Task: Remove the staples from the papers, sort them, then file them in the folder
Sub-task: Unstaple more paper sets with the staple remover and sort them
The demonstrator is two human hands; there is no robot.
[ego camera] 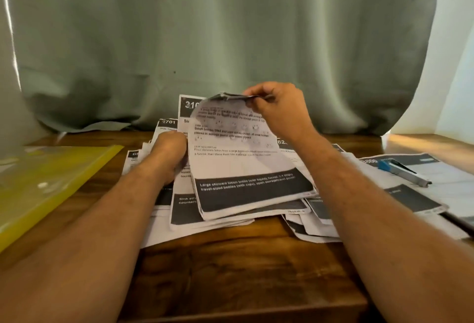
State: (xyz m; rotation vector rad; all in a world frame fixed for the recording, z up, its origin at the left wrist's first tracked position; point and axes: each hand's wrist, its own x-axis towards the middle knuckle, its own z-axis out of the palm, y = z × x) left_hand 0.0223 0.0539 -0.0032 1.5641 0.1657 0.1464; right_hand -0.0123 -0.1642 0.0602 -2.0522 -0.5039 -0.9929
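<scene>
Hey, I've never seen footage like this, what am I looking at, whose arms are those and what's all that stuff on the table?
There is no machine here. One camera sits on a person's head, looking forward and down, so the two bare arms are the wearer's own. On a wooden table lies a loose heap of printed papers. The right hand pinches the top edge of a sheet and peels it up. The left hand is curled against the papers beside it; its fingers are hidden. A yellow folder lies to the left. On the right, a small blue and metal tool rests on more papers, perhaps a staple remover.
</scene>
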